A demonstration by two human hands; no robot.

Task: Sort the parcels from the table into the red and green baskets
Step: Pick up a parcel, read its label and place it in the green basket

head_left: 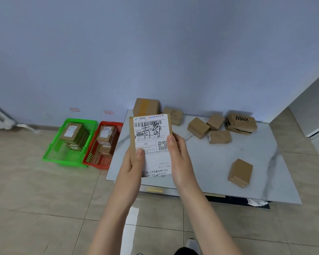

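Observation:
A flat brown parcel [151, 137] with a white shipping label and black handwriting is held up above the table's left edge, label facing me. My left hand [133, 162] grips its lower left side, thumb on the label. My right hand [179, 155] grips its right side, thumb on the front. On the floor to the left stand the green basket [53, 155] and the red basket [94, 162], side by side, each with labelled boxes inside. Several brown parcels lie on the marble table [210, 162], one of them marked MAX [241, 123].
A single small box [240, 173] lies near the table's front right. Two taller boxes [145, 106] stand at the table's back left by the wall. White furniture [317, 115] stands at the right. Tiled floor spreads in front of the baskets.

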